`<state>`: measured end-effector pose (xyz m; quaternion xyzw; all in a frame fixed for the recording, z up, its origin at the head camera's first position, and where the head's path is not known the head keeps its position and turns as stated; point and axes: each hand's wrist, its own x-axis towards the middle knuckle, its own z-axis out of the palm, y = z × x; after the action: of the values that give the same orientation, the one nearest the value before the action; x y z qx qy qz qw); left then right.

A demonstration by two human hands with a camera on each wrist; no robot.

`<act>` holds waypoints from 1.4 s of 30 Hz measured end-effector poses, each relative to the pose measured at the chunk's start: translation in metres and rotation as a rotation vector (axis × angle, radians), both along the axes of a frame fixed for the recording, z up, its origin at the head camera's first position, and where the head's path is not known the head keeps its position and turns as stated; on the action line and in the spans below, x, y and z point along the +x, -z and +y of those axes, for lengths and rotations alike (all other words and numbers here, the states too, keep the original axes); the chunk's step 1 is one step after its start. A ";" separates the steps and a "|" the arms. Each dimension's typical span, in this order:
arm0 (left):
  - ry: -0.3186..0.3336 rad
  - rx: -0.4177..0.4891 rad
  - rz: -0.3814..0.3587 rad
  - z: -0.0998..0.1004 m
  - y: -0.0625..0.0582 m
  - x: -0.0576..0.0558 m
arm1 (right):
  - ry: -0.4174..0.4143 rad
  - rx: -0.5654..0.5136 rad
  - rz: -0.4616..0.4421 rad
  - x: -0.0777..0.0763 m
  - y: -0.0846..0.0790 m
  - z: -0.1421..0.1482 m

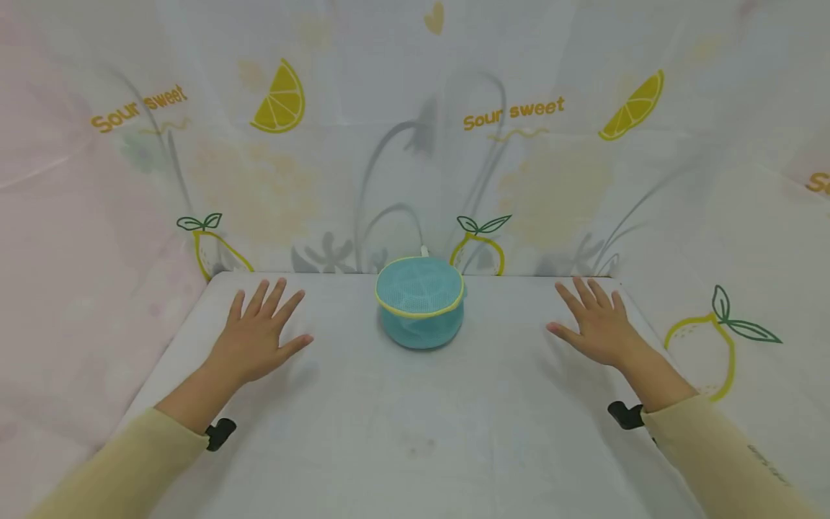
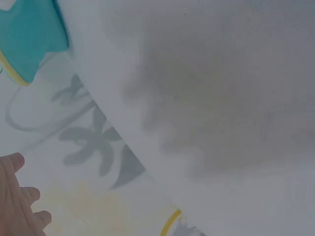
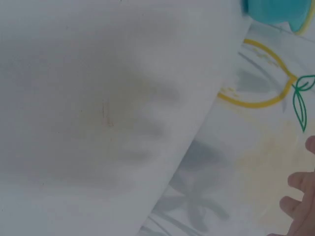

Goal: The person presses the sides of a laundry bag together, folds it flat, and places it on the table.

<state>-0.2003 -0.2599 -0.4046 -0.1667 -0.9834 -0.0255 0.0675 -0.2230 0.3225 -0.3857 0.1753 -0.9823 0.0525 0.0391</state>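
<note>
A round turquoise mesh-topped pouch (image 1: 421, 288) with yellow piping sits near the back edge of the white table, between the two hands and apart from both. A pale tab stands up at its rear. To its left, the left hand (image 1: 256, 339) is held over the table with fingers spread straight, holding nothing. The right hand (image 1: 599, 328) mirrors it on the other side, fingers likewise spread and holding nothing. Part of the pouch (image 2: 34, 34) shows in the left wrist view's upper corner, and part of the pouch (image 3: 280, 11) in the right wrist view's upper corner.
The white table (image 1: 421, 418) has its far edge just behind the pouch. Beyond it hangs a pale curtain (image 1: 402, 86) printed with lemons and lettering, also draped at both sides. Dark wrist mounts (image 1: 220, 435) stick out at both sleeve cuffs.
</note>
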 end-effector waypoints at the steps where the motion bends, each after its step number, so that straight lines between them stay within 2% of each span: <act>1: 0.004 0.001 0.003 0.002 0.001 0.000 | -0.004 -0.002 0.002 0.000 0.000 -0.001; 10: 0.023 0.045 0.014 0.021 0.009 -0.001 | -0.022 -0.040 0.015 -0.002 0.007 -0.017; 24: 0.039 0.151 0.030 0.049 0.021 -0.008 | -0.020 -0.145 -0.024 0.000 0.013 -0.044; 33: 0.056 0.319 0.004 0.068 0.020 -0.011 | -0.062 -0.248 0.024 -0.008 0.017 -0.059; 42: 0.059 0.416 -0.003 0.084 0.016 -0.020 | -0.082 -0.415 0.086 -0.012 0.019 -0.078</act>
<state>-0.2199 -0.1755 -0.4204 -0.1777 -0.9518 -0.2300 0.0984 -0.2351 0.2445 -0.4051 0.2052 -0.9399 0.2479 0.1141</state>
